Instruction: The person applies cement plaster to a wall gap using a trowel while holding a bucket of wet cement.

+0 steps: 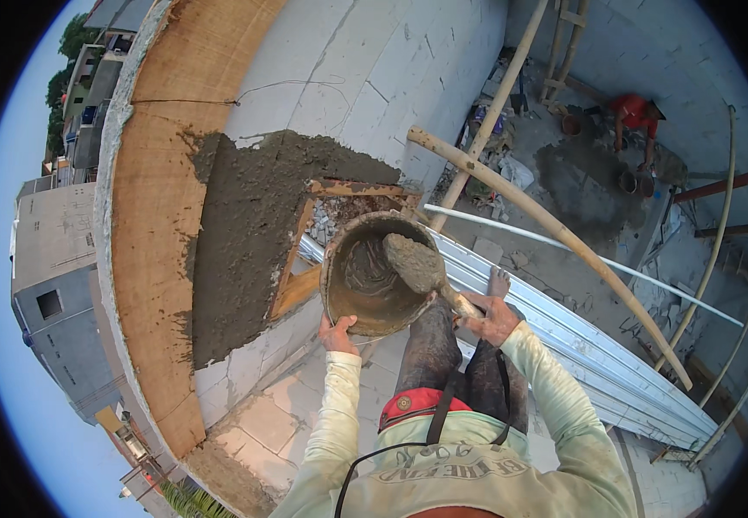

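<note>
My left hand [339, 334] is closed on the near-left rim of a round, mortar-smeared bucket [337, 289], its thumb lying along the edge. Wet grey mortar coats the inside of the bucket. In my right hand [492, 319] is the handle of a trowel [458, 302]. Its blade lies over the bucket's mouth, hidden under a heaped lump of mortar [414, 262]. Left of the bucket, a wide bed of wet mortar [244, 233] is spread on the wall top, bordering a rusty rectangular frame [298, 246] with rubble visible through it.
A curved wooden board [164, 216] edges the mortar on the left. Ribbed metal sheets [564, 341] run past my legs. Bamboo poles [555, 229] and a white pipe [581, 263] cross above a lower floor, where a person in red [635, 116] crouches by buckets [628, 180].
</note>
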`<act>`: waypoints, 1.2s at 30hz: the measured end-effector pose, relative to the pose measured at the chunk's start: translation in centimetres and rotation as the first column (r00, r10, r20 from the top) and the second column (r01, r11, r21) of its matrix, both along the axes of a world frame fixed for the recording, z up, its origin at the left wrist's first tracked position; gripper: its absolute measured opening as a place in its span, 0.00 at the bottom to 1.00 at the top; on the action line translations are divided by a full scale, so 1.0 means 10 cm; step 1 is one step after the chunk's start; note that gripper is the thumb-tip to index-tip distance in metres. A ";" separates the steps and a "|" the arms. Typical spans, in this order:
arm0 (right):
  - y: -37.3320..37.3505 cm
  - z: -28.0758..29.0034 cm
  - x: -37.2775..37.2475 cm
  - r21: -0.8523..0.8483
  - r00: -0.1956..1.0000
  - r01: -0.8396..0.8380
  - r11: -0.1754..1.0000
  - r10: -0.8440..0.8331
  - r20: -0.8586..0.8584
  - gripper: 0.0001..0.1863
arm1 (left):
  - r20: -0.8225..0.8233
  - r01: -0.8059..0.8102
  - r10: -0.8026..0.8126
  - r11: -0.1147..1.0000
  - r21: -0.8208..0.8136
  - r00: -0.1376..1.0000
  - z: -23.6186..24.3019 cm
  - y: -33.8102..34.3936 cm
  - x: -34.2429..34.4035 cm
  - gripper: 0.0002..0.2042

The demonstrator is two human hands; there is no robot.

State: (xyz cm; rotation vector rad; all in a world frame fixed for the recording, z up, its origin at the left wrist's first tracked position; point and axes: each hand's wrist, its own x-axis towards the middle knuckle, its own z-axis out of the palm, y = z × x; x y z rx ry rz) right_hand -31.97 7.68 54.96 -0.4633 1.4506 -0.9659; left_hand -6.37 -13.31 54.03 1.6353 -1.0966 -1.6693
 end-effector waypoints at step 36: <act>-0.67 -3.18 -0.06 0.066 0.530 0.844 0.532 -0.812 -0.246 0.28 | 0.333 -0.136 0.093 0.985 0.107 0.938 -1.34 -0.40 0.53 0.31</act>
